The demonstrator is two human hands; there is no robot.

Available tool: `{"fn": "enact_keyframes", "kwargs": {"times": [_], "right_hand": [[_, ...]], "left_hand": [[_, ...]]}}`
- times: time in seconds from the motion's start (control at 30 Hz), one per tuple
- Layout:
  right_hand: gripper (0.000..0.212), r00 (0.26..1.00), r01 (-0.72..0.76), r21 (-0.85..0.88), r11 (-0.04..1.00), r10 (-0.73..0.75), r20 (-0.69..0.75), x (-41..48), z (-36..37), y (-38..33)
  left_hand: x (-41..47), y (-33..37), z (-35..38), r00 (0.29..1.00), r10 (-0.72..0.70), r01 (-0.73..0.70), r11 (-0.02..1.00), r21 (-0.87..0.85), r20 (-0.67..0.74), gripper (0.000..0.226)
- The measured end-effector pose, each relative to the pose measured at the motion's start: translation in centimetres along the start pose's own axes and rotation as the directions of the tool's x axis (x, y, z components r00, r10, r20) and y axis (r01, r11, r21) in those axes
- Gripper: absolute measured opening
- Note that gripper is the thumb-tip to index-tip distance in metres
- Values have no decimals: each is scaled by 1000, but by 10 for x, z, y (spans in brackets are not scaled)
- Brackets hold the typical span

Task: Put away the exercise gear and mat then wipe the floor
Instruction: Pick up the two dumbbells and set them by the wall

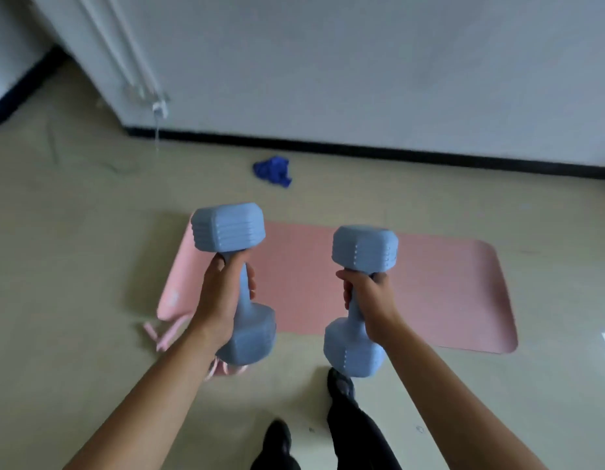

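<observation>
My left hand grips the handle of a light blue dumbbell, held upright above the floor. A second light blue dumbbell stands upright in my right hand, whose fingers wrap its handle. Below both lies a pink exercise mat, spread flat on the floor. A pink band or rope lies at the mat's near left corner, partly hidden behind my left arm. A crumpled blue cloth sits on the floor beyond the mat, near the wall.
A white wall with a black baseboard runs across the back. White pipes descend at the left corner. My legs and dark shoes stand on the beige floor just in front of the mat.
</observation>
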State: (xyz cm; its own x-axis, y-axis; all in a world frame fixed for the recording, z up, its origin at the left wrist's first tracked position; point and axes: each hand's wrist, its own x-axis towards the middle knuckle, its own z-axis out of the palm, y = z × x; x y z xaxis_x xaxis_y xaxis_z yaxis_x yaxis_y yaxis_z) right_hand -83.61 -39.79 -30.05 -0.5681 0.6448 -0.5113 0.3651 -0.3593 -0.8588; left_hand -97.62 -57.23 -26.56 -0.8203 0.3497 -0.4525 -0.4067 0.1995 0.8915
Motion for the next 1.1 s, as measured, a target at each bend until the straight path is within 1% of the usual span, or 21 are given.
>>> {"fn": "enact_keyframes", "kwargs": {"times": [0.1, 0.17, 0.27, 0.43, 0.57, 0.67, 0.73, 0.87, 0.97, 1.1], "right_hand": [[26, 984, 124, 92, 988, -111, -139, -54, -34, -40], [27, 963, 199, 122, 972, -171, -209, -88, -60, -58], [26, 924, 291, 171, 941, -230, -307, -138, -112, -77], [27, 840, 389, 189, 902, -262, -475, -195, -220, -74], [26, 773, 422, 188, 887, -243, -586, -227, -324, -52], [25, 742, 413, 184, 892, -213, -635, -245, -409, -29], [26, 723, 395, 200, 897, -170, -669, -257, -470, -13], [23, 698, 337, 196, 921, -105, -708, -269, -574, 3], [21, 691, 325, 214, 921, -76, -719, -261, -640, 1], [21, 686, 347, 242, 906, -69, -725, -225, -715, -9]], "left_hand": [[-34, 47, 31, 971, 132, -130, 991, -23, 201, 37], [-59, 68, 57, 927, 211, -218, 976, -10, 309, 41], [-106, 88, 108, 832, 286, -318, 948, -14, 475, 48], [-184, 88, 209, 686, 319, -390, 920, -40, 654, 50], [-239, 63, 311, 613, 270, -387, 922, -15, 742, 39], [-279, 35, 392, 610, 207, -381, 923, 54, 765, 36], [-307, 16, 449, 601, 159, -351, 933, 79, 784, 26], [-348, -7, 539, 604, 44, -285, 944, 164, 796, 17], [-362, -15, 597, 611, -20, -242, 947, 211, 791, 15], [-354, -21, 678, 615, -39, -247, 939, 239, 788, 16]]}}
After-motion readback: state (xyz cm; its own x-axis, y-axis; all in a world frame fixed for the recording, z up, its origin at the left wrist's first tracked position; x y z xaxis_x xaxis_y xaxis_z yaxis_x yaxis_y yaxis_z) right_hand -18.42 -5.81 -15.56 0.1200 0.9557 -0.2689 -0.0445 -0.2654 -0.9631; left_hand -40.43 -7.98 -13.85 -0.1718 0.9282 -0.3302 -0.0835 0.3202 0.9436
